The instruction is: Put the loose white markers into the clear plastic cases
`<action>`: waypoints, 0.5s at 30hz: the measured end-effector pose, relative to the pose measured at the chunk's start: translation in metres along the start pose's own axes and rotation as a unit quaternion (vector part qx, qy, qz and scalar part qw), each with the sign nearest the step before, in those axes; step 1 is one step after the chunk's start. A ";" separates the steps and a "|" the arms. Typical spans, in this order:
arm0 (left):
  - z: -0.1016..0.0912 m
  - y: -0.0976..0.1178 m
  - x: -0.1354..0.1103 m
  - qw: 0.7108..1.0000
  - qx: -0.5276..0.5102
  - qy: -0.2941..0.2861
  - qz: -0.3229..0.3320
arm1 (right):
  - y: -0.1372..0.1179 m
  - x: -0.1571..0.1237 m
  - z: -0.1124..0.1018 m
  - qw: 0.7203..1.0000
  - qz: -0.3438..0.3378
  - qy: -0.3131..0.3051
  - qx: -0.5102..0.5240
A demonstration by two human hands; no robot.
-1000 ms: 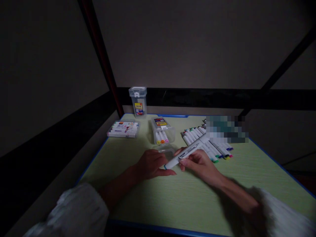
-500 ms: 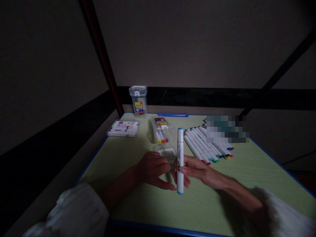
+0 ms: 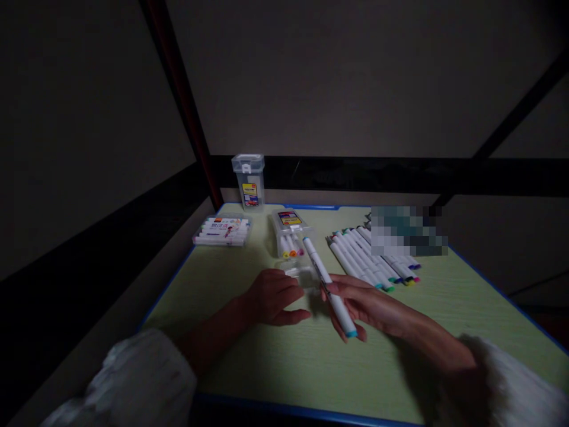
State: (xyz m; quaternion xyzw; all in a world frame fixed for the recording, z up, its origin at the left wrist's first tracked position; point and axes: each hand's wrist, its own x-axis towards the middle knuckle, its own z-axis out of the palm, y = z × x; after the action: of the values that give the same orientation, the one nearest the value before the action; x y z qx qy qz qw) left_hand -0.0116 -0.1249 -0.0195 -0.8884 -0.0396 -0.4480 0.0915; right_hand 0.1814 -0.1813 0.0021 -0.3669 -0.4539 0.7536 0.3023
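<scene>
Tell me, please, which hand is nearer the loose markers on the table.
Right: the right hand is in front of the loose markers; the left hand is farther off, to their left.

White marker, pinched aslant in my right hand.
The white marker [image 3: 320,270] that my right hand [image 3: 367,302] grips near its middle has light-blue ends and small dark print, partly hidden by my thumb; its far end points up and left, its near end down and right, towards me. Beyond it, the clear box [image 3: 291,228] lies on its side, labelled face up and mouth towards me, with white markers [image 3: 292,246] inside showing yellow, orange and pink ends. Its clear lid [image 3: 301,273] lies open in front.
</scene>
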 end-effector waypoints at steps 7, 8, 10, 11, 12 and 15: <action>-0.002 0.000 0.003 1.000 0.012 -0.005 -0.002 | -0.001 0.001 -0.005 0.998 0.016 0.006 0.058; -0.002 0.000 0.003 1.000 0.014 -0.004 0.000 | 0.000 0.002 -0.005 0.998 0.016 0.008 0.064; -0.002 0.001 0.004 1.000 0.019 -0.002 0.001 | 0.000 0.002 -0.006 0.997 0.016 0.007 0.076; -0.002 0.001 0.003 1.000 0.020 -0.002 0.001 | 0.000 0.003 -0.006 0.996 0.015 0.006 0.083; -0.002 0.001 0.003 1.000 0.021 -0.002 -0.001 | 0.000 0.003 -0.007 0.996 0.013 0.003 0.089; -0.002 0.001 0.003 1.000 0.018 -0.007 -0.007 | -0.002 0.003 -0.006 0.994 0.009 0.000 0.105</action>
State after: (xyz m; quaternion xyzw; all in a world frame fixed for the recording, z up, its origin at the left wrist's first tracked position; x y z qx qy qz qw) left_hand -0.0109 -0.1264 -0.0164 -0.8893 -0.0546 -0.4418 0.1045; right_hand 0.1849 -0.1750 0.0009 -0.3376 -0.3689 0.7996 0.3326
